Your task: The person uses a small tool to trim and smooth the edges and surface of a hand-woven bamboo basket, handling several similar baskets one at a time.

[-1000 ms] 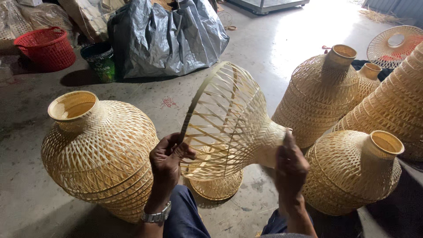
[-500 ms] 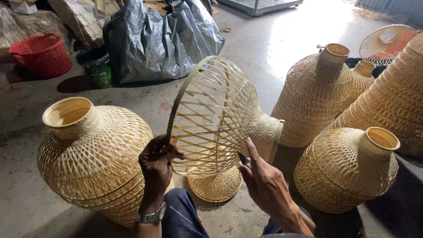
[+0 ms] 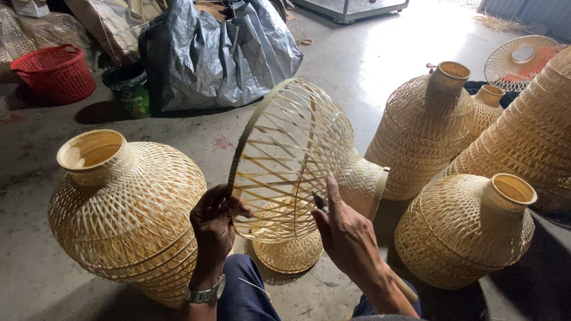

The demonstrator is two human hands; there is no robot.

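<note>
Seen from the head camera, a half-woven pale bamboo lampshade frame (image 3: 303, 163) is held on its side over the concrete floor (image 3: 369, 65), neck pointing right, wide rim leftward. That rim is pinched by the left hand (image 3: 215, 223); the right hand (image 3: 345, 235), fingers loose, rests against the weave nearer the neck. Finished woven bamboo vase-shaped baskets (image 3: 128, 208) crowd both sides; a red plastic basket (image 3: 56, 71) sits well apart.

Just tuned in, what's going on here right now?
A person is working on an open-weave bamboo lampshade, tipped on its side above the floor. The left hand grips its wide rim, while the right hand presses a thin tool against the weave. Finished woven shades stand around: a big one to the left, others to the right. A red basket sits behind.
</note>
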